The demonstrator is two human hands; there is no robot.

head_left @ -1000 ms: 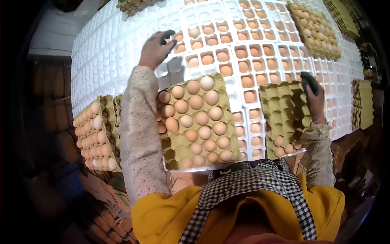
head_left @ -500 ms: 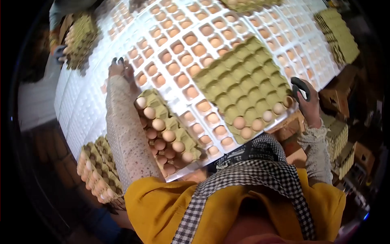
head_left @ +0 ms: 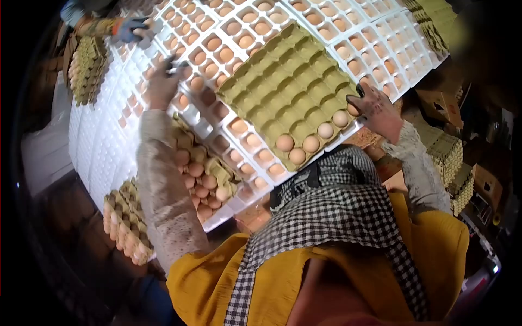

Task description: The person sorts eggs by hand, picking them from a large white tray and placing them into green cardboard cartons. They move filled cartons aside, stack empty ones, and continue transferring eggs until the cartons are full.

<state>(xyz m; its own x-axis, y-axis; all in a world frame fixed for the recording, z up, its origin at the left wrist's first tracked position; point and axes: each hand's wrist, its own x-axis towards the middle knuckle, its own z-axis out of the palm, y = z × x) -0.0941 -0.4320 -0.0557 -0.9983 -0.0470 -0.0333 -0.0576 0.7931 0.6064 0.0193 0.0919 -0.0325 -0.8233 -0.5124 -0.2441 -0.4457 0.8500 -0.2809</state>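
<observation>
My left hand point(head_left: 163, 84) reaches over the white plastic trays point(head_left: 204, 126), fingers apart and slightly blurred. A brown egg point(head_left: 196, 83) sits in a tray pocket just right of its fingers. My right hand point(head_left: 379, 111) is at the right corner of an olive pulp egg tray point(head_left: 291, 81), with fingers curled over the edge. They partly cover a brown egg point(head_left: 352, 109); whether they grip it is hidden. Several eggs point(head_left: 311, 144) line this tray's near edge, while its other visible cups are bare. Under my left forearm, another pulp tray point(head_left: 222, 173) stands beside brown eggs point(head_left: 196, 169).
At the upper left, another person's gloved hand point(head_left: 132, 30) hovers over the trays, beside stacked pulp trays with eggs point(head_left: 87, 70). A further egg stack point(head_left: 128, 223) stands at lower left. Stacked pulp trays point(head_left: 443, 146) and a cardboard box point(head_left: 440, 106) are at my right.
The view has shifted, moving the large pulp tray left and up in the picture. My left hand's fingers have spread toward the right. The other person's gloved hand has moved over the white trays.
</observation>
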